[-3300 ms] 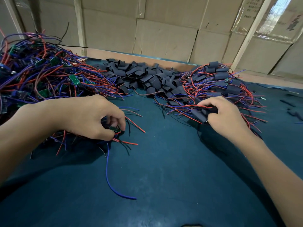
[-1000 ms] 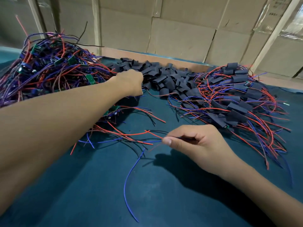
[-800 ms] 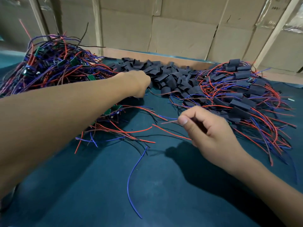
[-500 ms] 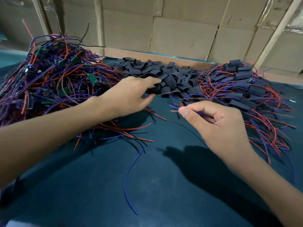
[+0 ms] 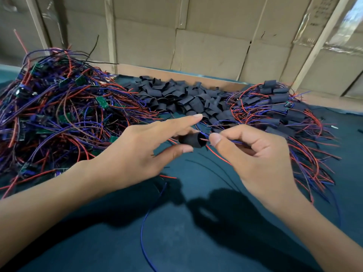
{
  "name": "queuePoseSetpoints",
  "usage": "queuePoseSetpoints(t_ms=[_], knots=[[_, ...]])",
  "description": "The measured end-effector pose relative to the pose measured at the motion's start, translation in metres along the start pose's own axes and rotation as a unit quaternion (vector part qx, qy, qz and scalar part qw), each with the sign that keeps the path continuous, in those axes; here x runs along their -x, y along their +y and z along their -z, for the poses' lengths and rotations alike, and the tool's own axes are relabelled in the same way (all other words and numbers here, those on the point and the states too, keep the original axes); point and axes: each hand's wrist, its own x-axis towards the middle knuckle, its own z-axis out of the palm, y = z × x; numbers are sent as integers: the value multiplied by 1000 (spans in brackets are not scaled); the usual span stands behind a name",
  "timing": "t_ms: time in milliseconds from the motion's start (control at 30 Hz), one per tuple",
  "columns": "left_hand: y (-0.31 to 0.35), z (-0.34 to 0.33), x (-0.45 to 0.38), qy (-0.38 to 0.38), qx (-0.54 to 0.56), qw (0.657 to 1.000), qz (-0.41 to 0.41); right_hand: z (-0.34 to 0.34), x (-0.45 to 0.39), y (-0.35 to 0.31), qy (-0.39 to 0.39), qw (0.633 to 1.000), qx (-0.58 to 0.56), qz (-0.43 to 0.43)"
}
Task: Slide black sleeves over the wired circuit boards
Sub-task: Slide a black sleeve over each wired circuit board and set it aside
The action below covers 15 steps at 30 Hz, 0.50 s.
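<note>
Cardboard walls back the green table (image 5: pixel 196 242). Just in front of the loose sleeve pile (image 5: pixel 182 97), my left hand (image 5: pixel 137 154) pinches one sleeve (image 5: pixel 191 140), mouth facing right. My right hand (image 5: pixel 253 154) pinches the wire ends (image 5: pixel 206 137) at that mouth. I'd keep the mouth round and feed both wires straight.

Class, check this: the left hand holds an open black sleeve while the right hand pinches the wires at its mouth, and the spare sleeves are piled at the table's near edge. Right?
Not quite. The head view shows the spare sleeves piled at the far edge, by the cardboard. The rest stands: left hand, black sleeve, right hand, wires.
</note>
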Motion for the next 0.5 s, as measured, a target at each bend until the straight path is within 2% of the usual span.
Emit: queuePoseSetpoints(t_ms=[200, 300, 400, 500], knots=[[3, 0, -1, 27, -7, 1000, 11, 0, 0, 2, -12, 1000, -8, -2], [5, -2, -1, 26, -11, 999, -22, -1, 0, 5, -32, 999, 3, 5], [3, -5, 1, 6, -38, 996, -75, 2, -1, 10, -97, 994, 57, -14], [1, -4, 0, -6, -50, 995, -88, 8, -6, 14, -176, 978, 87, -66]])
